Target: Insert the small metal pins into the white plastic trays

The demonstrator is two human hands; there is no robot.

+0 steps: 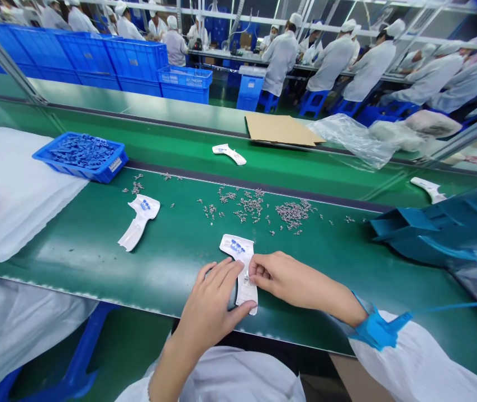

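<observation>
A white plastic handle shell [246, 290] with small blue parts at its wide end lies on the green work surface in front of me. My left hand [209, 304] holds the shell from its left side, fingertips near the middle and thumb across the lower end. My right hand [278, 274] is closed in a pinch over the shell's right side; whatever sits between its fingertips is hidden. Tiny metal parts show inside the shell beside those fingertips. Beyond my hands, small metal pieces [292, 213] lie scattered in loose piles. To the left rests a similar white shell [140, 220].
A blue tray [108, 170] full of blue parts stands at the left, near a co-worker's white sleeve [24, 184]. Another shell [229, 154] lies on the green belt behind. Teal bins [443, 229] stand at right. A blue wrist strap [378, 329] trails a cord rightward.
</observation>
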